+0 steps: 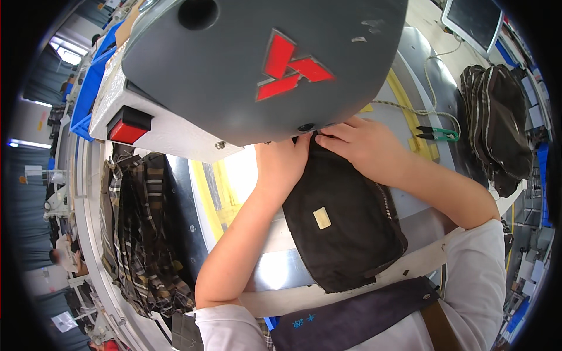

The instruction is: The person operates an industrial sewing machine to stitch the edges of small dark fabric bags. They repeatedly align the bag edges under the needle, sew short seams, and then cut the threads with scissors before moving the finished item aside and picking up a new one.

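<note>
A dark fabric piece (339,240), like a bag panel, lies under the sewing machine head (234,70). It has a metal zipper (387,202) along its right side and a small cream patch (321,217) near its middle. My left hand (282,164) holds the panel's far left edge, thumb against the cloth, some fingers hidden beneath the machine head. On the far right edge, my right hand (366,146) pinches the cloth with bent fingers. Both hands sit close together below the machine, whose needle area is hidden.
Plaid fabric pieces (143,234) hang in a pile at the left. Stacked dark zippered pieces (497,123) lie at the right, near green-handled thread snips (439,134) and a cord (432,88). A red switch (129,126) sits on the machine's white body. Yellow tape (413,111) marks the table.
</note>
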Demonstrator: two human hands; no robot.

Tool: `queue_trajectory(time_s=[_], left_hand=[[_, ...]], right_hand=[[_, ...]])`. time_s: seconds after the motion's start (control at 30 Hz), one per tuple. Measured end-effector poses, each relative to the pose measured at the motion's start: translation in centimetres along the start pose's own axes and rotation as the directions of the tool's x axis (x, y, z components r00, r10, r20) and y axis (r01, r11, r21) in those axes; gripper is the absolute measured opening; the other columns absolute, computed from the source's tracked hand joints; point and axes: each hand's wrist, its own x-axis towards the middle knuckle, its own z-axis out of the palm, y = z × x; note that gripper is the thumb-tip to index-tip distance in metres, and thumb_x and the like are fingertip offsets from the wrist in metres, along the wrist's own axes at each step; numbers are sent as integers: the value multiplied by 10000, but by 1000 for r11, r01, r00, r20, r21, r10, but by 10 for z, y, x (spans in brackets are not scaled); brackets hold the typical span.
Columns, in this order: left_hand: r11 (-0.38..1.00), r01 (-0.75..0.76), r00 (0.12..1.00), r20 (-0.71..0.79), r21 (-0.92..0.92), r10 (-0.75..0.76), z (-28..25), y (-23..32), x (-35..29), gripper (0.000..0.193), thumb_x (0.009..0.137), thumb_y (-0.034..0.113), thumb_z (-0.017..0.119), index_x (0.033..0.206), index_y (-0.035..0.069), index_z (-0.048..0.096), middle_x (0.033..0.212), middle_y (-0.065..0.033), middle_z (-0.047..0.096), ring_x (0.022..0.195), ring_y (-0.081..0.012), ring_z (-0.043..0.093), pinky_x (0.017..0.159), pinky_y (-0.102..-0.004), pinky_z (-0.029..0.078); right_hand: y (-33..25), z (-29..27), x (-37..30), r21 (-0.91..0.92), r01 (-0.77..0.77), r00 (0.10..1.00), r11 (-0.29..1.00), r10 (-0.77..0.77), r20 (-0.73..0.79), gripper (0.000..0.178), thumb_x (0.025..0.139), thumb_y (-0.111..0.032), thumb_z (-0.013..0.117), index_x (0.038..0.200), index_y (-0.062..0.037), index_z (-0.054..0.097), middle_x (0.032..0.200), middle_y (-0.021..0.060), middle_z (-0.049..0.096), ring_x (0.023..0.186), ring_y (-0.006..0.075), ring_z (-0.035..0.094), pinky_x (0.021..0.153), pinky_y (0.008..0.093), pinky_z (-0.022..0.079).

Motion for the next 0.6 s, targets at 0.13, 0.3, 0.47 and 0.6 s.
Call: queue_trajectory(time_s=[0.13, 0.3, 0.47, 0.6], left_hand=[[1000, -20, 1000, 7, 19, 20, -2, -3, 0, 244, 880, 200, 667, 988, -20, 666, 830, -135, 702, 775, -298, 671, 741, -377, 504], [943, -273, 961, 4, 189, 277, -24, 22, -21, 226, 836, 146, 686, 1020, 15, 678, 1033, -112, 683, 917, -317, 640, 790, -392, 490], [908, -415, 907, 110, 62, 407, -28, 17, -31, 280, 785, 100, 703, 1026, -24, 633, 1129, -126, 641, 1059, -328, 590, 896, -404, 483], [902, -420, 901, 163, 102, 401, -32, 23, -28, 385, 761, 164, 740, 1068, -25, 606, 1166, -142, 614, 1058, -340, 588, 911, -400, 484]], right_hand=[[-5, -1, 2, -47, 10, 1000, 999, -9, 9, 282, 775, -106, 589, 1043, -38, 644, 981, 33, 570, 926, 192, 586, 745, 306, 531], [-1, 2, -3, -40, -35, 999, 999, 35, -8, 261, 775, -101, 590, 1025, -50, 640, 988, 35, 562, 918, 189, 586, 728, 313, 531], [-2, 9, -3, 65, -119, 989, 991, 124, -85, 207, 788, -100, 608, 988, -57, 639, 988, 51, 561, 900, 224, 593, 704, 334, 528], [-2, 6, -3, 144, -373, 919, 917, 386, -78, 139, 790, -144, 641, 891, -49, 624, 921, 69, 587, 864, 267, 604, 680, 377, 519]])
